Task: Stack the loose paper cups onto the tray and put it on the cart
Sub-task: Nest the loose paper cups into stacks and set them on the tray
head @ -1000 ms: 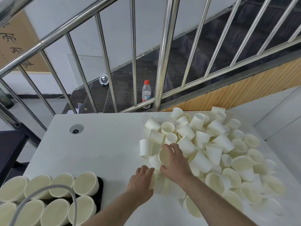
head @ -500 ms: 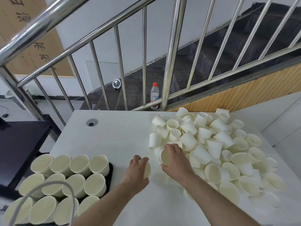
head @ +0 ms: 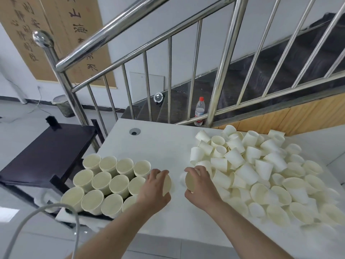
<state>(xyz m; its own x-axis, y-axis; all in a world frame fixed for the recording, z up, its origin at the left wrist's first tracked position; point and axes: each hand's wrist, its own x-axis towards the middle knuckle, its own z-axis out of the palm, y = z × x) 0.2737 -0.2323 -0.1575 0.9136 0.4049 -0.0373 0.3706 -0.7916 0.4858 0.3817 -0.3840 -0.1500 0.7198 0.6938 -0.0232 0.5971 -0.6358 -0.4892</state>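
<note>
head view shows both hands have come away from the far-right loose cup pile (head: 261, 165); left hand (head: 155, 189) grips one cup (head: 166, 185), right hand (head: 200, 184) grips another cup (head: 190, 181), now just right of the stacks on the near-left tray (head: 82, 214), ready for stacking

- Steel stair railing (head: 130, 27) with vertical bars crossed the upper view; dark carpeted stairs (head: 261, 75) rose behind it.
- White wall (head: 149, 21) carried two tan calligraphy scrolls (head: 56, 40) — left side.
- Pale glossy floor (head: 22, 124) held a lined waste bin (head: 62, 105).
- Wood panelling (head: 298, 116) edged the stairs — beside a plastic bottle (head: 199, 114).
- White table (head: 158, 143) stood against the railing.
</note>
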